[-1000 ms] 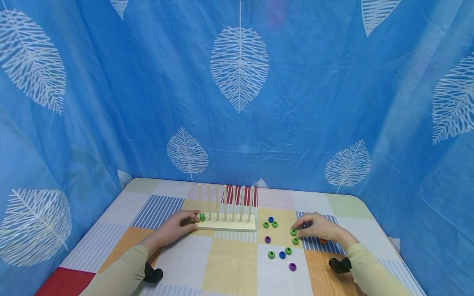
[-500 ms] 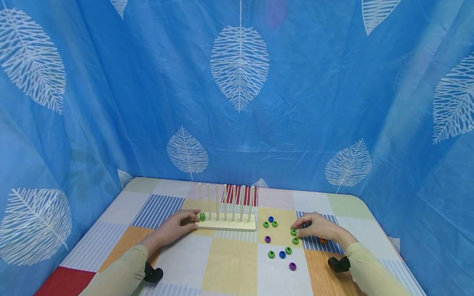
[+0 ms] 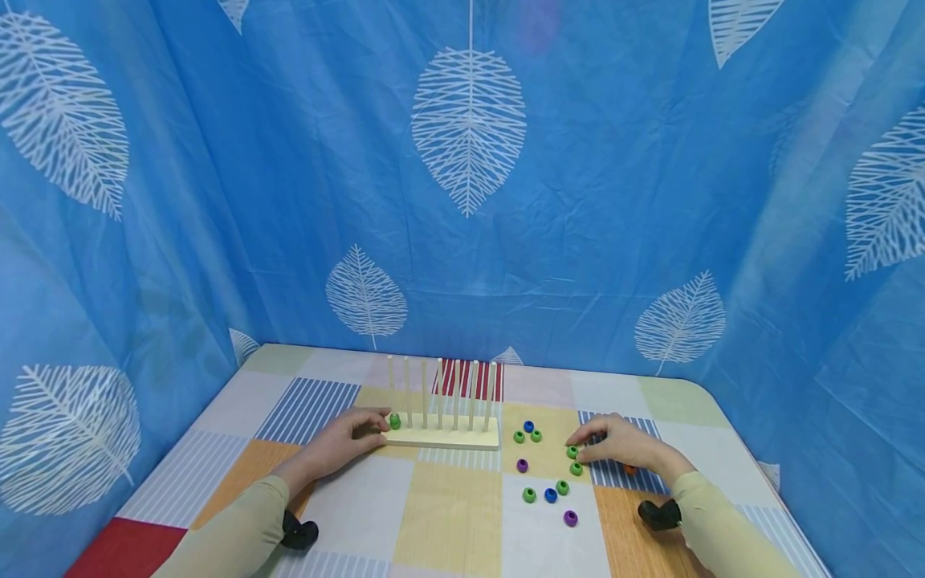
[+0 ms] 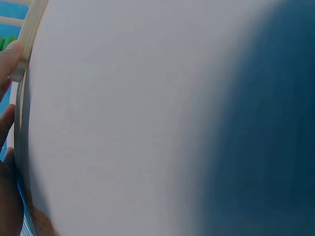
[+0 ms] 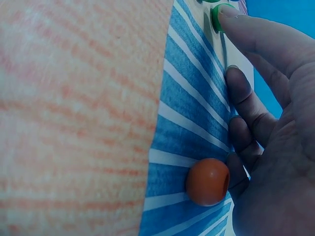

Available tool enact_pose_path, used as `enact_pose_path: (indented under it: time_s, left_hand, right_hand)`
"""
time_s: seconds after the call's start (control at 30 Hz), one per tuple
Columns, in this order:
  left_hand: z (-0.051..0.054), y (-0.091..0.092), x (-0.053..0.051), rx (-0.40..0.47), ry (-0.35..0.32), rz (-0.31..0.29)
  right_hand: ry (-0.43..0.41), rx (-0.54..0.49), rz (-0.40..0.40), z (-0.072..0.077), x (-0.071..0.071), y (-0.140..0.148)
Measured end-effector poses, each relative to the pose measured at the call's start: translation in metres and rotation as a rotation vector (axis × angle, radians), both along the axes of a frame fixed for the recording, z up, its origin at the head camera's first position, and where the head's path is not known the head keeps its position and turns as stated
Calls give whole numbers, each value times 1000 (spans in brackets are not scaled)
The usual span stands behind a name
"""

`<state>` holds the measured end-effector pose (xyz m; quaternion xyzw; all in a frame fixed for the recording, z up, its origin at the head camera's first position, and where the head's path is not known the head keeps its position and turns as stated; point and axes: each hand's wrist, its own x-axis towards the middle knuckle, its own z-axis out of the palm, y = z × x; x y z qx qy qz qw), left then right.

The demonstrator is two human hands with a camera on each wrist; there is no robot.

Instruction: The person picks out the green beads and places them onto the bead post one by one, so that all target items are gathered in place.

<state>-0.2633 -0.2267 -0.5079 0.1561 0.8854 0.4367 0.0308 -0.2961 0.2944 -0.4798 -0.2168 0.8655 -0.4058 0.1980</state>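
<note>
At the left end of a pale wooden peg rack (image 3: 448, 438), my left hand (image 3: 347, 440) grips the base between thumb and fingers. Green beads (image 3: 394, 421) sit low on the leftmost upright peg; the other pegs are bare. To the right of the rack, my right hand (image 3: 625, 443) pinches a green bead (image 3: 572, 453) at table level. The right wrist view shows the thumb on that green bead (image 5: 215, 19), with an orange bead (image 5: 207, 182) on the cloth beside the curled lower fingers. In the left wrist view the thumb presses the rack's end (image 4: 30, 34).
Several loose beads lie between rack and right hand: green (image 3: 530, 495), blue (image 3: 551, 495) and purple (image 3: 571, 518) among them. Another green bead (image 3: 576, 469) is just below the pinched one. A patchwork cloth (image 3: 455, 522) covers the table, with a blue curtain (image 3: 578, 265) behind.
</note>
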Motion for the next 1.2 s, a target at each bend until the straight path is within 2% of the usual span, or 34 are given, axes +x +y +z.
enact_pose_path:
  time_s: [0.33, 0.8, 1.2]
  left_hand:
    - [2, 0, 1, 2, -12, 8]
    - [1, -1, 0, 7, -5, -22]
    - [0, 0, 0, 2, 0, -9]
  right_hand:
    - [13, 13, -5, 0, 0, -1]
    - [38, 49, -53, -2, 2, -3]
    - [64, 50, -71, -5, 4, -3]
